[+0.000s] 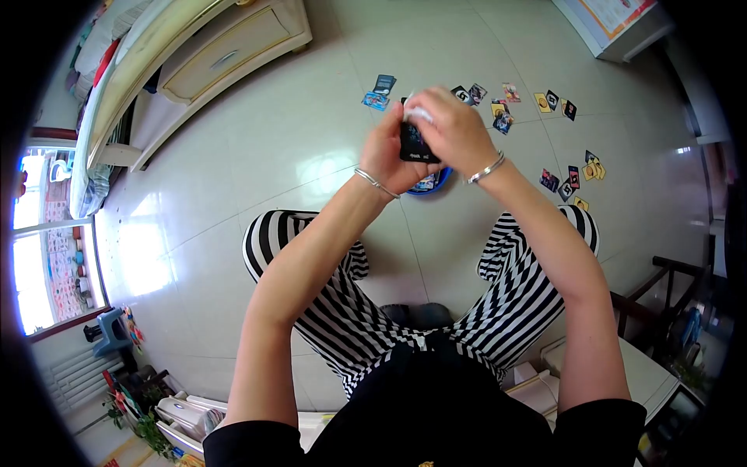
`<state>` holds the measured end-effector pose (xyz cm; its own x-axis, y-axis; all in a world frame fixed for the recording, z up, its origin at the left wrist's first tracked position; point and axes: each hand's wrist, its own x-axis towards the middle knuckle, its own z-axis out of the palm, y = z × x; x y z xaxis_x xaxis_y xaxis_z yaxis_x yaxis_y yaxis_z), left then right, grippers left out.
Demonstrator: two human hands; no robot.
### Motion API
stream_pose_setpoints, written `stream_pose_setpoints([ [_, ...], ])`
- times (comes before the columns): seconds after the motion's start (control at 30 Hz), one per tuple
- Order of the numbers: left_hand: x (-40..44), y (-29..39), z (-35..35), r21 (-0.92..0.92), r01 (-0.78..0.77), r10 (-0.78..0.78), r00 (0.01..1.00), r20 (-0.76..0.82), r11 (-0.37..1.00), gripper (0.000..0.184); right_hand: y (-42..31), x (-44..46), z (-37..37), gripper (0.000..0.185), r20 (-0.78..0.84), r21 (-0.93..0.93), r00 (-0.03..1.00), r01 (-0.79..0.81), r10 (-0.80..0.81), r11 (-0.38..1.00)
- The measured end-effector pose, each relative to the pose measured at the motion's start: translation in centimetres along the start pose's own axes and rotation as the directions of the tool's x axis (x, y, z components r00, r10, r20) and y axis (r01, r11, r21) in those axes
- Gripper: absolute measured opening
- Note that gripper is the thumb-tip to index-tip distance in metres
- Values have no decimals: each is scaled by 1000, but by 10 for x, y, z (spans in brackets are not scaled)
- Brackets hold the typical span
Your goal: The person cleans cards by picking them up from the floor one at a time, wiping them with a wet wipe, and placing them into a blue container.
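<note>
My left hand (383,152) holds a black card (416,145) with pale lettering along its lower edge. Over the card's upper part is my right hand (453,131), its fingers closed on a white, tissue-like wad (420,114) that touches the card. Motion blurs the right fingertips slightly. Below both hands, a round blue container (442,185) with cards inside stands on the floor, partly hidden by my left hand and the card.
Blue cards (377,100) lie on the tiled floor left of my hands. Several card groups spread to the right, including black-and-yellow cards (552,100) and a lower cluster (566,189). A drawer cabinet (226,58) stands upper left. My striped legs (319,288) frame the near floor.
</note>
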<state>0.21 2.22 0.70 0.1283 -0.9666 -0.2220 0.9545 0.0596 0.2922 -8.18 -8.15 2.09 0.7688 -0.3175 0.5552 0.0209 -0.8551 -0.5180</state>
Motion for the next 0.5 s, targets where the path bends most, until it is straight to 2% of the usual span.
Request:
stream_pose_setpoints([
  [0.07, -2, -3, 3, 21, 46, -45, 997, -62, 999, 46, 5, 3, 0, 7, -35, -12, 999, -22, 22, 1000],
  [0.13, 0, 0, 1, 50, 37, -35, 998, -54, 998, 46, -1, -4, 3, 14, 1, 27, 1000, 21, -21, 999],
  [0.17, 2, 0, -1, -12, -12, 12, 998, -58, 1000, 46, -11, -13, 2, 14, 138, 42, 990, -24, 18, 999],
  [0.2, 3, 0, 0, -74, -60, 55, 996, -66, 995, 46, -18, -19, 4, 15, 176, 78, 984, -13, -1, 997],
  [0.27, -2, 1, -1, -24, -59, 58, 998, -34, 998, 46, -18, -20, 5, 14, 141, 100, 990, -6, -9, 995],
  [0.33, -3, 0, -1, 29, 51, -49, 997, -61, 998, 43, -4, -8, 1, 12, 4, 3, 1000, 7, -7, 1000],
  [0.5, 6, 6, -7, -42, -67, 67, 998, 7, 997, 39, 12, 0, -5, 9, 13, -83, 998, -62, 63, 995],
])
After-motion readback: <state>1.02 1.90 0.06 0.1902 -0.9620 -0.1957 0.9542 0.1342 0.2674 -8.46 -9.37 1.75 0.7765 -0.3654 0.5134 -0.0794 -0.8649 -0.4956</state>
